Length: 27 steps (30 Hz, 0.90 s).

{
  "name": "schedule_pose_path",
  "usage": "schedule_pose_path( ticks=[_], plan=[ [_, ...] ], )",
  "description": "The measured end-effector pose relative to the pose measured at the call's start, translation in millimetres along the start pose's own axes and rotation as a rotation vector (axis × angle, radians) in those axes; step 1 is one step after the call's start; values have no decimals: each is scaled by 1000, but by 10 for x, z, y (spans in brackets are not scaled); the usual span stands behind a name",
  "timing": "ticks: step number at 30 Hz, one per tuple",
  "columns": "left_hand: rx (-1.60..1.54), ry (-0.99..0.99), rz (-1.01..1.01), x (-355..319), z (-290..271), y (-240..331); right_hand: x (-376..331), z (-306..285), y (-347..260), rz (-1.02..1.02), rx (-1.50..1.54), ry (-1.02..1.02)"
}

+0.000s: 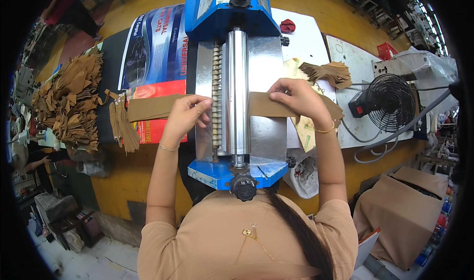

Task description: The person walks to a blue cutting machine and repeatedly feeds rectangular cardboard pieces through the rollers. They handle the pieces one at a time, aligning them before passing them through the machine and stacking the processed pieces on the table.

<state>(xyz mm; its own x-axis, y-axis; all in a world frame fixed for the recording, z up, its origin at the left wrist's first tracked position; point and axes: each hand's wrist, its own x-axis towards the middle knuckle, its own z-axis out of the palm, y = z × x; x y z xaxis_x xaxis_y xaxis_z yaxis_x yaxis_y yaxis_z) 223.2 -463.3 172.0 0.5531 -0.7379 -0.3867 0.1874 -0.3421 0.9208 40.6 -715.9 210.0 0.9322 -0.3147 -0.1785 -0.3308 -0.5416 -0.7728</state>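
A blue roller machine (237, 176) stands in front of me, with a smooth steel roller (238, 92) and a ridged brass-coloured roller (216, 97) side by side. Against the left side of the rollers, my left hand (190, 113) has its fingers curled together; whatever lies between them is hidden. Behind that hand a few flat brown strips (153, 108) extend leftward in a stack. On the right, my right hand (298, 99) pinches a brown strip (264, 105) whose left end meets the steel roller. More brown pieces (334, 108) show beyond my right wrist.
Left are a large heap of brown pieces (74, 97), a smaller bundle (122, 124) and a printed red-and-blue sheet (155, 52). Right are a fanned brown bundle (331, 74), a patterned yellowish sheet (305, 134), a black fan (390, 103) and loose cables (424, 117).
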Motion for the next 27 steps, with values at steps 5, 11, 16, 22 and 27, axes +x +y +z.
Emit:
schedule_pose_path(
  ticks=[5,11,16,22,27],
  plan=[
    [103,65,-20,12,151,31,23,33,-43,9,80,-26],
    [49,56,-78,41,149,51,-147,-131,200,86,143,4],
    [-105,147,21,40,79,-43,-402,-252,754,157,144,194],
    [-338,176,21,-94,-227,-33,-613,-50,1532,209,-469,551],
    [-431,227,56,-236,-455,-37,-703,258,1717,94,-607,691]
  ],
)
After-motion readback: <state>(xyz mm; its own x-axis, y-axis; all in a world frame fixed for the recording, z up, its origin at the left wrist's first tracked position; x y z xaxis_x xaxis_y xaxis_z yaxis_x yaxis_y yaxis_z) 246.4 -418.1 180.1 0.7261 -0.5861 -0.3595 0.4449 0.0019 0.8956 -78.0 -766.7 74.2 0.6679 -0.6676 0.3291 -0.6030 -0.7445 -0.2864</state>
